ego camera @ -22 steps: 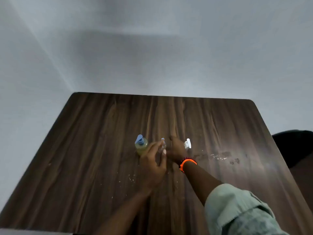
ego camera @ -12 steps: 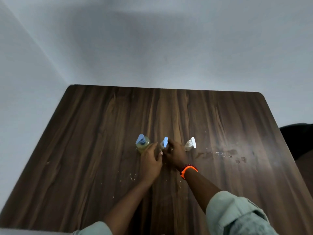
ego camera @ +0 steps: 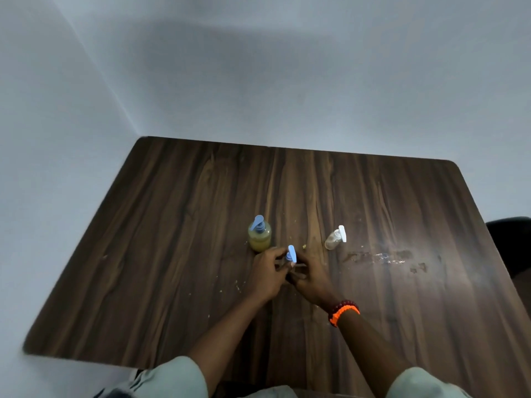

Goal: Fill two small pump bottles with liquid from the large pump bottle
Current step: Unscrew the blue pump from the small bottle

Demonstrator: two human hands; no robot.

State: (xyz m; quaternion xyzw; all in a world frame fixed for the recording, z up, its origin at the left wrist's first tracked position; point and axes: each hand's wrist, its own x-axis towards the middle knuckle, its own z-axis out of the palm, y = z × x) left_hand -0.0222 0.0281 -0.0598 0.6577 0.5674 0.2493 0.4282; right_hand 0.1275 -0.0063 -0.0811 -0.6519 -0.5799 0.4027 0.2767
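Observation:
The large pump bottle (ego camera: 259, 236) with yellow liquid and a blue pump stands upright on the dark wooden table (ego camera: 172, 254). Just in front of it, my left hand (ego camera: 267, 275) and my right hand (ego camera: 309, 275) both hold a small bottle with a blue pump head (ego camera: 291, 253); its body is hidden between my fingers. A second small clear bottle with a white pump (ego camera: 334, 239) stands alone to the right, apart from both hands.
A smeared spill with dark spots (ego camera: 385, 258) lies on the table right of the white-pump bottle. Small crumbs (ego camera: 238, 287) dot the wood near my left hand. Grey walls meet behind the table. A dark chair (ego camera: 511, 242) shows at the right edge.
Both hands have drawn the small blue-pump bottle towards me, away from the large bottle. The white-pump bottle now stands well apart from my right hand.

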